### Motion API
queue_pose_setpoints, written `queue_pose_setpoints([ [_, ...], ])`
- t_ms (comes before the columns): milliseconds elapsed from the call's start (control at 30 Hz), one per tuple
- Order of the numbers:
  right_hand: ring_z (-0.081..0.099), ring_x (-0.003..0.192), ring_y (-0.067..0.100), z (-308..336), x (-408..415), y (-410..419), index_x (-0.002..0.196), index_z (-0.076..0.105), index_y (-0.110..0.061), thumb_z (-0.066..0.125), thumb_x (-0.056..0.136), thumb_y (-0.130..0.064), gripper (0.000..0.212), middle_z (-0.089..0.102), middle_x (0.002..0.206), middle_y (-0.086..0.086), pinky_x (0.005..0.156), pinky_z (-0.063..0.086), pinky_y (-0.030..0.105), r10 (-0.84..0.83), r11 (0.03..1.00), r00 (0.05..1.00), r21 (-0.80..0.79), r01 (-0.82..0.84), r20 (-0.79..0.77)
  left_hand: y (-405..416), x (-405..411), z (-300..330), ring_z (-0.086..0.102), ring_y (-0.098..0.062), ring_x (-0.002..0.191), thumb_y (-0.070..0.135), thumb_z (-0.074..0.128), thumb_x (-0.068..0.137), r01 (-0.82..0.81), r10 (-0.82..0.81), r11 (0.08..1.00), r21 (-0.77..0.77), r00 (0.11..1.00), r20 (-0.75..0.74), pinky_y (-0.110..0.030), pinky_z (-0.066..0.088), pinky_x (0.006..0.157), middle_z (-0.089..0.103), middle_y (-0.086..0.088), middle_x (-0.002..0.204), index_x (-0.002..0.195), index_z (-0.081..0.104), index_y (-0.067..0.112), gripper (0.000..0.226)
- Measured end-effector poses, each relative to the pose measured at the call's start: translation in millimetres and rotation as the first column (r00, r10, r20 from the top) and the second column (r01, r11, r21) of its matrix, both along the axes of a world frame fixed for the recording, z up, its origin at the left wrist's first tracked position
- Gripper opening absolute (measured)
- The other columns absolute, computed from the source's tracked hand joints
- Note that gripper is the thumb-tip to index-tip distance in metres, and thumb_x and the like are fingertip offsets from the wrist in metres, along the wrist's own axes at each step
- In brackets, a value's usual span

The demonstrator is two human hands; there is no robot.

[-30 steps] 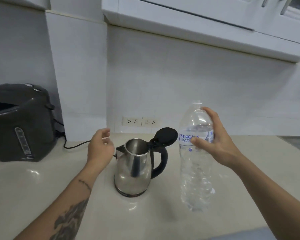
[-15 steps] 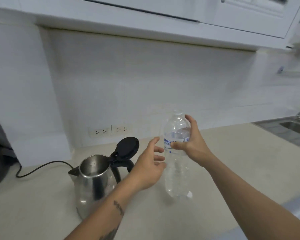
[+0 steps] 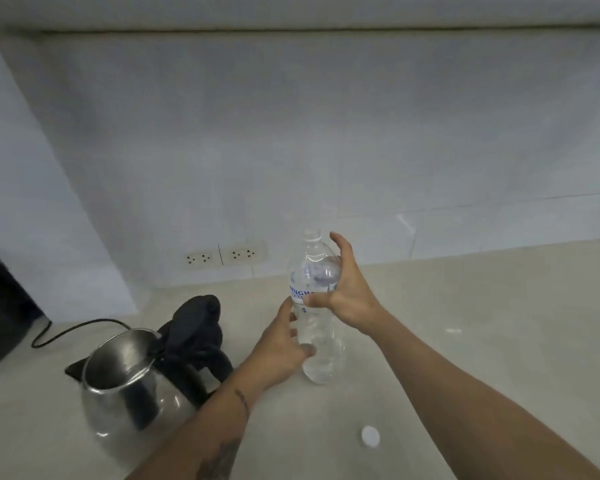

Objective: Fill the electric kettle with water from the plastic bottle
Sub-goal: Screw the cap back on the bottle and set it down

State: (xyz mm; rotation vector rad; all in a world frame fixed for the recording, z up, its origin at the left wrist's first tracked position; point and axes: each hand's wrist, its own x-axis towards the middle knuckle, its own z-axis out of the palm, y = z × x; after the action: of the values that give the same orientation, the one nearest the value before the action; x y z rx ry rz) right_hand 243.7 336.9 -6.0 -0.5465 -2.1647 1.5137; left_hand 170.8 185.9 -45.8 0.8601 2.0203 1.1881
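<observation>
Water has not gone into the electric kettle [image 3: 132, 386] yet: it stands on the table [image 3: 465, 341] with its lid [image 3: 196, 315] flipped open, to the left of the upright plastic bottle [image 3: 317, 306]. Your right hand [image 3: 347, 296] grips the bottle's upper part, and your left hand [image 3: 278, 351] touches its lower body with loose fingers. A white cap [image 3: 370, 436] lies nearby, so uncapping looks done; lifting and pouring remain.

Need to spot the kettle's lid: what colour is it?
Black, flipped open above the steel kettle; the lid shows in the head view.
</observation>
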Motion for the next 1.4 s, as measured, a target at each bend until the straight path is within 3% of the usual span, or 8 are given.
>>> queue_pose_setpoints([
  [300,0.062,0.121,0.016,-8,-7,48,0.158,0.000,-0.041,0.088,0.068,0.004,0.134,0.057,0.137,0.002,0.104,0.052,0.041,0.184,0.982,0.977,-0.051,-0.179,0.106,36,-25,1,0.060,-0.012,0.121,-0.006,0.060,0.090,-0.091,0.093,0.995,0.038,0.995,-0.046,-0.015,0.048,0.083,0.056,0.007,0.137,0.154,0.031,0.037,0.082],
  [467,0.060,0.127,0.020,-19,12,59,0.155,0.012,-0.046,0.094,0.059,-0.026,0.128,0.056,0.143,-0.002,0.105,0.051,0.051,0.166,0.986,0.973,-0.061,-0.158,0.161,52,-22,7,0.061,-0.012,0.125,-0.002,0.066,0.085,-0.075,0.076,0.990,0.119,0.997,0.001,-0.040,0.054,0.102,0.059,0.011,0.135,0.145,0.042,0.039,0.076],
  [667,0.059,0.118,0.021,-45,43,49,0.158,0.010,-0.036,0.084,0.077,-0.014,0.112,0.053,0.134,-0.002,0.093,0.052,0.033,0.117,0.988,0.929,0.051,-0.144,0.352,53,-19,11,0.052,-0.019,0.134,-0.004,0.067,0.084,-0.067,0.064,0.992,0.106,0.997,0.032,-0.046,0.047,0.111,0.055,0.011,0.138,0.145,0.041,0.036,0.078],
  [767,0.060,0.104,0.021,-72,63,45,0.157,0.018,-0.029,0.079,0.081,-0.014,0.098,0.054,0.127,0.004,0.082,0.048,0.028,0.127,0.977,0.837,0.077,-0.197,0.532,53,-19,15,0.056,-0.013,0.128,-0.005,0.070,0.085,-0.038,0.030,0.993,0.114,0.997,0.072,-0.029,0.049,0.101,0.058,0.018,0.129,0.146,0.037,0.033,0.079],
  [833,0.061,0.095,0.023,-92,80,38,0.148,0.034,-0.020,0.075,0.083,-0.014,0.077,0.059,0.114,0.005,0.077,0.047,0.028,0.139,0.959,0.744,0.098,-0.265,0.654,55,-16,13,0.059,0.000,0.117,0.004,0.078,0.085,-0.033,0.022,0.992,0.119,0.996,0.090,-0.017,0.048,0.090,0.059,0.020,0.125,0.146,0.035,0.031,0.080],
  [967,0.058,0.094,0.024,-127,104,13,0.125,0.054,-0.018,0.074,0.077,-0.018,0.052,0.056,0.101,0.001,0.078,0.046,0.029,0.166,0.914,0.618,0.117,-0.389,0.768,62,-10,1,0.062,-0.004,0.117,0.030,0.086,0.078,-0.106,0.107,0.986,0.126,0.994,0.000,-0.034,0.047,0.108,0.061,0.019,0.128,0.143,0.037,0.034,0.081],
  [1267,0.061,0.098,0.033,-144,114,-7,0.104,0.055,-0.018,0.060,0.080,-0.020,0.025,0.054,0.115,0.008,0.073,0.039,0.027,0.108,0.733,0.648,0.380,-0.564,0.754,63,-9,-3,0.061,-0.011,0.119,0.042,0.083,0.076,-0.130,0.134,0.989,0.068,0.989,-0.064,-0.041,0.047,0.108,0.062,0.017,0.129,0.136,0.036,0.041,0.076],
  [1400,0.064,0.097,0.028,-141,112,6,0.083,0.053,-0.026,0.058,0.075,-0.018,0.012,0.063,0.100,0.005,0.062,0.037,0.018,0.089,0.813,0.669,0.334,-0.476,0.738,61,-7,0,0.062,-0.012,0.119,0.050,0.081,0.068,-0.127,0.129,0.991,0.049,0.990,-0.054,-0.043,0.047,0.108,0.062,0.019,0.128,0.133,0.035,0.048,0.080],
])
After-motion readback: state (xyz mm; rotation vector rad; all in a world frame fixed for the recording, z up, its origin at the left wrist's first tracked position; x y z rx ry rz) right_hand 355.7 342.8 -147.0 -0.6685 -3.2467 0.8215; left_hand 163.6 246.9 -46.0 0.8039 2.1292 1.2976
